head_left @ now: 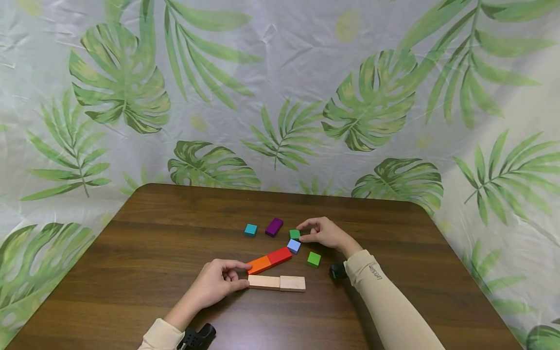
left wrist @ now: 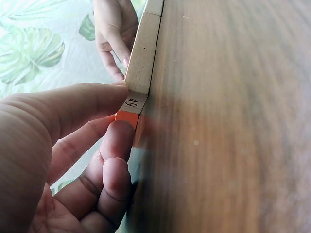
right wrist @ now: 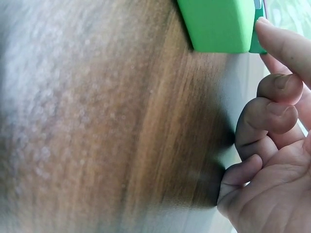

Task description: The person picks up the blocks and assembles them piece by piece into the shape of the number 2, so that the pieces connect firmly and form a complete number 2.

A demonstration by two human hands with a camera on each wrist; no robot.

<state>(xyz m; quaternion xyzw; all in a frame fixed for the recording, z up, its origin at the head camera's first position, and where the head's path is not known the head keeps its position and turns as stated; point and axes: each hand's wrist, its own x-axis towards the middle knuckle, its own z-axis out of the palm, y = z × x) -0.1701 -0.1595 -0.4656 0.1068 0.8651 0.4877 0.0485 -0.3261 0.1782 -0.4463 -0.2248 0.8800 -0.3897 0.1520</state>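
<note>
My left hand [head_left: 216,282] is at the left ends of two short rows, its index finger on the orange block [head_left: 259,265] and its thumb on the nearer plain wooden block [head_left: 264,282]. In the left wrist view, the thumb touches the plain block [left wrist: 141,63] by its marked end, above the orange block [left wrist: 127,118]; the other fingers are curled. With thumb and index finger, my right hand [head_left: 325,234] pinches the dark green block [head_left: 295,235], which stands beside a light blue block [head_left: 294,246]. The right wrist view shows the thumb on the dark green block [right wrist: 258,41].
A red block [head_left: 279,256] continues the orange one, and a second plain block [head_left: 292,283] continues the first. A light green block [head_left: 313,259] lies below my right hand. Farther back are a purple block [head_left: 274,227] and a cyan block [head_left: 251,230] on the wooden table [head_left: 183,214].
</note>
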